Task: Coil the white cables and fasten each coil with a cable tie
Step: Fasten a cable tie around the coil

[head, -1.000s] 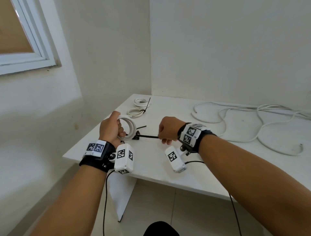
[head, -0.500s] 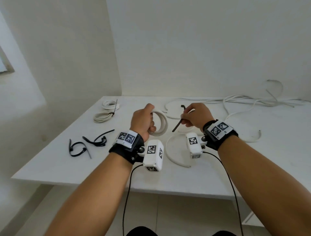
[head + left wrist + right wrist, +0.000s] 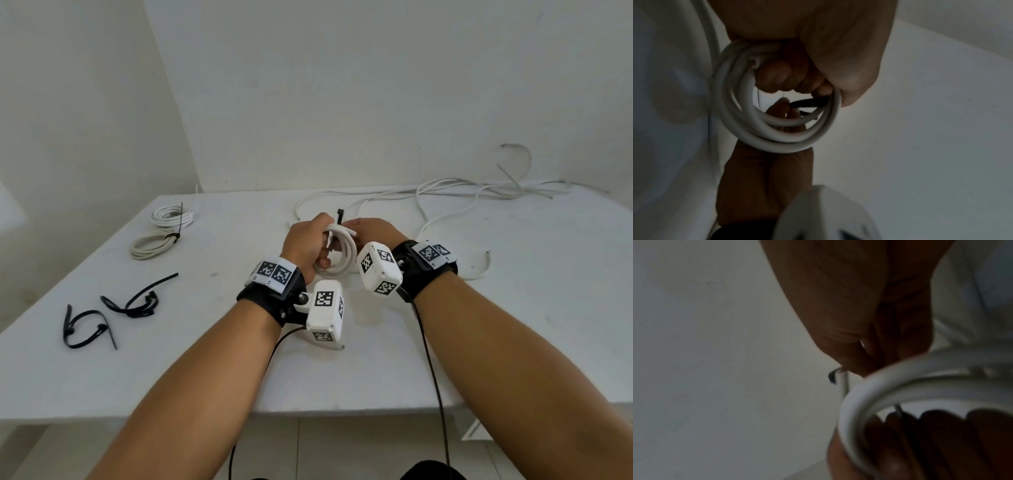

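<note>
On the white table (image 3: 513,308), loose white cables (image 3: 445,195) remain uncoiled; two tied white coils (image 3: 161,233) lie far left. The left hand (image 3: 305,245) clenches a fresh white cable coil (image 3: 342,253); the right hand (image 3: 371,231) seemingly pinches a black cable tie (image 3: 340,216) through it, unfastened.

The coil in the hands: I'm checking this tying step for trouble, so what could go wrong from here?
The coil is gripped by the left hand on one side only; its loops could spring apart. The black cable tie, pinched by the right hand, passes through the coil's middle but is not closed, so it may slip out. An uncoiled cable lies close behind and might get snagged.
</note>
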`<state>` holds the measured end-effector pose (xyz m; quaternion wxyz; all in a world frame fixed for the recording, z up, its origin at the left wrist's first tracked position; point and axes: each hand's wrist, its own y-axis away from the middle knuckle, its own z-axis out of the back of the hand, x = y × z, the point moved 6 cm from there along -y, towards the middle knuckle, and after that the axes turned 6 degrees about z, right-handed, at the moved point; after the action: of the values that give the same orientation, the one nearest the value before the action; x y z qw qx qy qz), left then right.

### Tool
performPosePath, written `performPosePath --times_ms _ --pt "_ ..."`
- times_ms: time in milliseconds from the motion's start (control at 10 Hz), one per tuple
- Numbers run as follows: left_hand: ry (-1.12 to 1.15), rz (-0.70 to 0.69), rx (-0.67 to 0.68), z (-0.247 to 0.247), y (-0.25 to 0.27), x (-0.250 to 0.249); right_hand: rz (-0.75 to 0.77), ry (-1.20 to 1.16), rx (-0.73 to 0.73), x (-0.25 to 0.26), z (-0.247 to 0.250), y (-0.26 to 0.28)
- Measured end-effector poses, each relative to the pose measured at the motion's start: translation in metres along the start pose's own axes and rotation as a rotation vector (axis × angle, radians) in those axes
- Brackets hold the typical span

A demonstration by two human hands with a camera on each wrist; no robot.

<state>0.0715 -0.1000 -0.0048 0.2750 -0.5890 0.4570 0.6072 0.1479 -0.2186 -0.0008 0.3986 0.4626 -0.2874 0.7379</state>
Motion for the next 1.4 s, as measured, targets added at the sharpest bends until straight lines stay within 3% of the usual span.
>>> performPosePath --times_ms 100,200,500,700,800,900,1000,1100,1200,1300,1400 --pt "-0.023 -0.001 0.008 0.004 -0.006 0.006 0.013 0.041 0.135 0.003 -0.012 0.0" --pt "-0.06 -0.015 0.035 0.008 -0.01 0.009 -0.212 -0.358 0.197 -0.021 -0.025 -0.01" --pt "-0.079 0.005 0.119 0.008 -0.02 0.017 -0.073 -0.292 0.264 -0.017 -0.025 -0.01" --pt "-0.003 0.041 0.181 0.008 -0.017 0.012 0.01 -0.31 0.169 -0.007 -0.023 -0.002" --pt "0.133 0.051 0.087 0.021 -0.02 0.009 0.086 -0.379 0.117 0.005 -0.023 0.0" --pt "0.25 0.049 -0.055 0.038 -0.021 0.009 0.31 -0.093 -0.022 0.023 -0.014 0.004" --pt "0.278 0.036 -0.12 0.046 -0.021 0.007 0.543 0.178 -0.065 0.035 -0.016 0.011" --pt "0.25 0.027 -0.147 0.048 -0.02 0.006 0.638 0.248 0.035 0.04 -0.027 0.019" --pt "0.223 0.025 -0.151 0.045 -0.022 0.009 0.65 0.263 0.062 0.04 -0.033 0.018" --pt "0.211 0.006 -0.127 0.039 -0.023 0.012 0.698 0.195 -0.028 0.041 -0.033 0.018" --pt "0.164 -0.051 -0.1 0.034 -0.023 0.011 0.661 0.064 -0.216 0.039 -0.019 0.016"
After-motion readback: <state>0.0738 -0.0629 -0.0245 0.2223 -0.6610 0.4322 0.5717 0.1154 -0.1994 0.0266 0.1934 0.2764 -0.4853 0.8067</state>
